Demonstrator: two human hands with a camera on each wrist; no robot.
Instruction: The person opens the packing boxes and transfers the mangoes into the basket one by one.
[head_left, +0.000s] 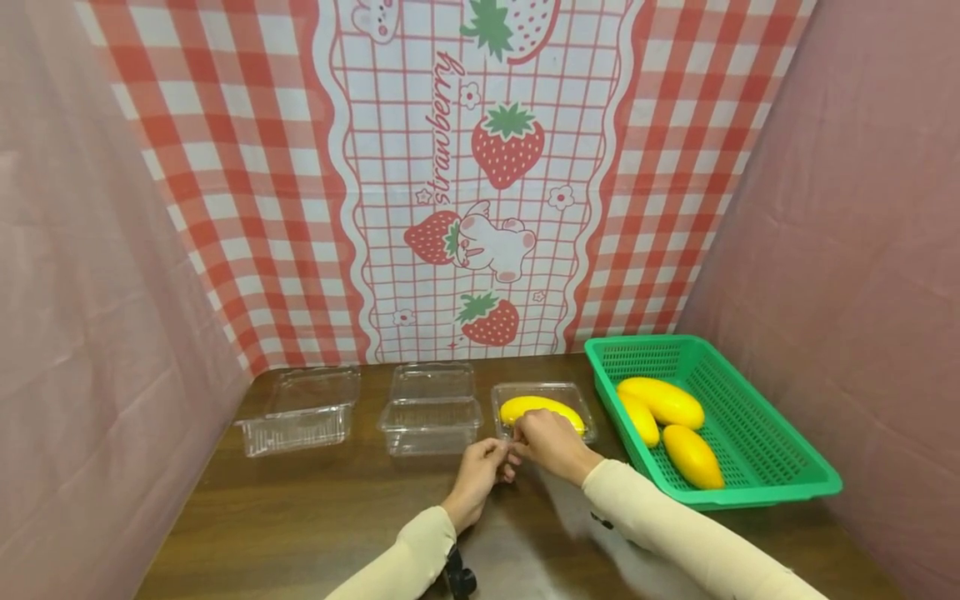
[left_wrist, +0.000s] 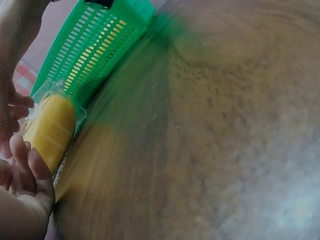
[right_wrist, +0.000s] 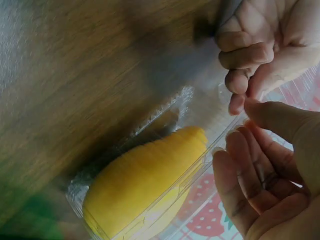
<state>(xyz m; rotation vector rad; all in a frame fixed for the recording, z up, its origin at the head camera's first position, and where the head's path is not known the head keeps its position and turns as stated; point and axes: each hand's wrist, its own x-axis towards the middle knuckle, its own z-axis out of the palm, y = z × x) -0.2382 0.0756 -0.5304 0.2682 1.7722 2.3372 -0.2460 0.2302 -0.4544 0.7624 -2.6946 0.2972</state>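
Note:
A yellow mango (head_left: 536, 407) lies inside a clear plastic clamshell box (head_left: 587, 398), whose lid appears folded down over it. My left hand (head_left: 477, 475) is at the box's near left corner, thumb and forefinger pinching the rim. Right beside it, my right hand (head_left: 553, 444) pinches the same rim between thumb and fingertips, as the right wrist view shows. In that view the mango (right_wrist: 145, 180) sits behind the transparent wall. The right hand covers part of the box's front edge in the head view.
Two clear clamshell boxes stand with lids raised, one in the middle (head_left: 431, 417) and another at the left (head_left: 296, 429). A green basket (head_left: 757, 417) at the right holds several mangoes (head_left: 692, 456). Checked cloth backs the brown table (head_left: 300, 517); pink cloth hangs on both sides.

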